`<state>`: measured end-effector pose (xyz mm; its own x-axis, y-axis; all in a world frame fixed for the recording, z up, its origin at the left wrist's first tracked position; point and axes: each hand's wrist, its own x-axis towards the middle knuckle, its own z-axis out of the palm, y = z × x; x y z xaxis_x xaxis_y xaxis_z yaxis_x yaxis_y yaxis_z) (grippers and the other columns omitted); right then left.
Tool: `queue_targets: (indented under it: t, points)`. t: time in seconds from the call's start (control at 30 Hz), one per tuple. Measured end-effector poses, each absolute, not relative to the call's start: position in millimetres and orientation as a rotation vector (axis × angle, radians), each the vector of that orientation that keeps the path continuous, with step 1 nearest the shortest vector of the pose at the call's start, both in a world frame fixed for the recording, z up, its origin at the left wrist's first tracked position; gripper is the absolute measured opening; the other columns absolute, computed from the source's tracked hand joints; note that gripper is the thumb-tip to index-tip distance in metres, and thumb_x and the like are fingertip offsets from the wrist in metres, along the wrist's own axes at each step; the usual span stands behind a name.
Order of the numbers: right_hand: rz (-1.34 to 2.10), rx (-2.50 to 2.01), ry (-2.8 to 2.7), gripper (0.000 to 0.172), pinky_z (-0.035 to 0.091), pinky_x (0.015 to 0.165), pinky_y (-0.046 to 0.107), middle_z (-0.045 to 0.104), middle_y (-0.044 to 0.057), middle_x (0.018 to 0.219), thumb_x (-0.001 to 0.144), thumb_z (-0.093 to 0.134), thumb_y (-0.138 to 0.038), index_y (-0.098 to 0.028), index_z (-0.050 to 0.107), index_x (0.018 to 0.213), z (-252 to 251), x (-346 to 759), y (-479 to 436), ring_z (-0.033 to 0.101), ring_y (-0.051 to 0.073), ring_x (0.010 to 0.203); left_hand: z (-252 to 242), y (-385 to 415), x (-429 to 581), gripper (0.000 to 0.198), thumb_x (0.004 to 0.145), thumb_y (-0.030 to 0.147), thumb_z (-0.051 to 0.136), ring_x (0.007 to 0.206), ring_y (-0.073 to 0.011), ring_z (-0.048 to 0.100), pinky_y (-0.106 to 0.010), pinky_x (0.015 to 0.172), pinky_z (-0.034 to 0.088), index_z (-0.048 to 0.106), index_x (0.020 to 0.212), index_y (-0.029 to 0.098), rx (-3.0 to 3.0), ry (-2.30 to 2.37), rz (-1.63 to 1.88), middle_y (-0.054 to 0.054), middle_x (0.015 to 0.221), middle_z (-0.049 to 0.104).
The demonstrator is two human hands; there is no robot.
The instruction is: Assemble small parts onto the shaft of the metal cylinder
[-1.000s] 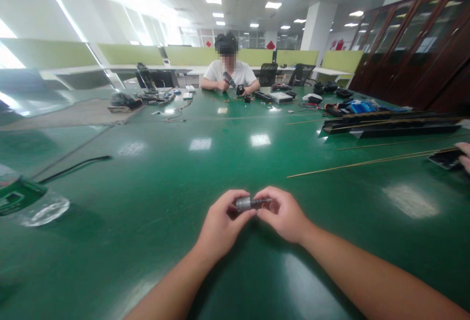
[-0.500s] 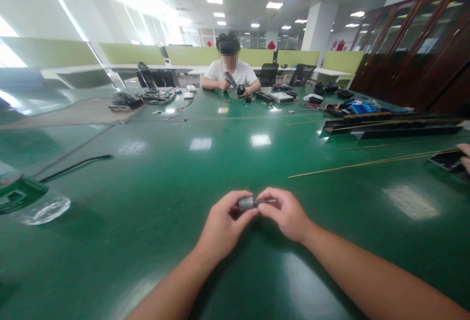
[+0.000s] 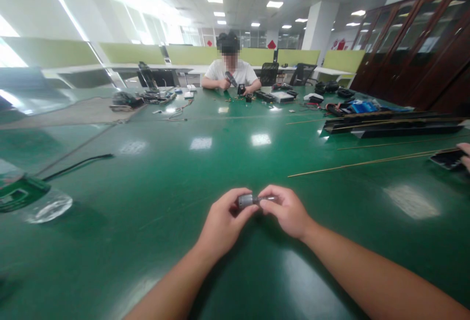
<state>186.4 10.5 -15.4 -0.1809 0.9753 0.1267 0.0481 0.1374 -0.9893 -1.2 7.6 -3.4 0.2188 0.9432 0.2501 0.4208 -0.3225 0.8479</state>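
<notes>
Both my hands meet low in the middle over the green table (image 3: 154,173). My left hand (image 3: 222,222) pinches a small grey metal cylinder (image 3: 245,200) between thumb and fingers. My right hand (image 3: 288,211) grips the thin dark shaft (image 3: 266,198) that sticks out of the cylinder's right end. The part is held just above the tabletop, and my fingers hide much of it.
Thin brass rods (image 3: 363,162) and long black rails (image 3: 392,126) lie at the right, where another person's fingers (image 3: 465,156) rest by a dark device (image 3: 448,159). A clear water bottle (image 3: 25,200) lies at the left. A person (image 3: 230,73) sits at the far side among tools.
My hands and the cylinder have stayed almost in place, with only a slight shift upward in the view. My right fingers have shifted a little on the shaft.
</notes>
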Motion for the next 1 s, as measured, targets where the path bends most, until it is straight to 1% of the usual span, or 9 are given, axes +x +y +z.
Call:
queue_targets:
  t: [0.13, 0.4, 0.7, 1.0]
  points:
    - [1.222, -1.057, -1.433, 0.01, 0.042, 0.062, 0.027, 0.061, 0.0, 0.066, 0.078, 0.064, -0.025, -0.016, 0.066, 0.081, -15.2, 186.8, 11.2, 0.055, 0.014, 0.061, -2.4, 8.5, -0.8, 0.023, 0.084, 0.035, 0.07, 0.087, -0.0173, 0.064, -0.027, 0.078, 0.049, 0.069, 0.105, 0.027, 1.838, 1.273, 1.042, 0.001, 0.103, 0.069]
    - [1.208, -1.048, -1.419, 0.009, 0.044, 0.062, 0.027, 0.061, 0.0, 0.066, 0.079, 0.063, -0.025, -0.016, 0.065, 0.082, -15.6, 186.2, 10.2, 0.056, 0.014, 0.061, -0.5, 8.0, -0.8, 0.026, 0.085, 0.037, 0.068, 0.082, -0.0169, 0.064, -0.027, 0.075, 0.05, 0.067, 0.107, 0.024, 1.791, 1.274, 1.036, 0.0, 0.099, 0.069]
    - [1.15, -1.095, -1.45, 0.012, 0.045, 0.064, 0.027, 0.064, 0.0, 0.07, 0.078, 0.067, -0.027, -0.016, 0.066, 0.083, -17.2, 185.5, 10.6, 0.057, 0.015, 0.065, -2.9, 8.1, -1.8, 0.026, 0.085, 0.037, 0.068, 0.081, -0.0154, 0.064, -0.026, 0.074, 0.049, 0.066, 0.107, 0.025, 1.772, 1.282, 1.033, 0.001, 0.098, 0.068]
    - [1.188, -1.112, -1.405, 0.012, 0.044, 0.061, 0.027, 0.062, 0.0, 0.065, 0.079, 0.066, -0.028, -0.016, 0.064, 0.082, -14.7, 185.2, 10.0, 0.057, 0.015, 0.061, -2.3, 9.7, -1.9, 0.028, 0.087, 0.039, 0.066, 0.079, -0.015, 0.063, -0.025, 0.073, 0.05, 0.064, 0.11, 0.024, 1.748, 1.288, 1.059, 0.001, 0.097, 0.068]
